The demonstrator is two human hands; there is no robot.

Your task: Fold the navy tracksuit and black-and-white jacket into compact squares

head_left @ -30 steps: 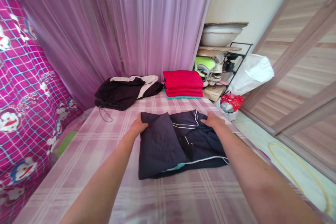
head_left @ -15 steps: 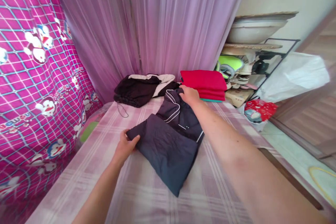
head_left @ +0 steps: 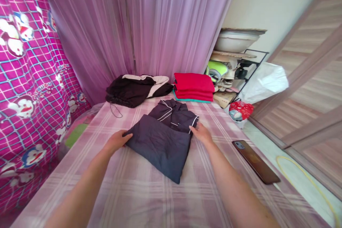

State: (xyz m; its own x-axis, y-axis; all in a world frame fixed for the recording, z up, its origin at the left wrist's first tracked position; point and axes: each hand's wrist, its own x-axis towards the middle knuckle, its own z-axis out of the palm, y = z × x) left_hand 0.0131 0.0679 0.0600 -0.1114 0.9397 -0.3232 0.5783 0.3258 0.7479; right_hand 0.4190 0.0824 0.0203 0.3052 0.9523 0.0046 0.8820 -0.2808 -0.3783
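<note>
A dark navy collared shirt with white piping lies partly folded on a plaid cloth, its lower part turned up over its front and its collar pointing away from me. My left hand pinches the left corner of the folded part, thumb on top and the other fingers hidden beneath. At the right side, my right hand grips the shirt's edge beside a white-piped sleeve end. Both hands rest low, close to the cloth.
Behind the shirt lie a black-and-white garment and a stack of folded red clothes. A phone with a cable lies at the right on the plaid cloth. Beyond that edge stands a shoe rack.
My right hand has moved from the collar down to the shirt's right edge. The left hand still holds the left corner. The view has swung right, bringing the whole phone into sight.
</note>
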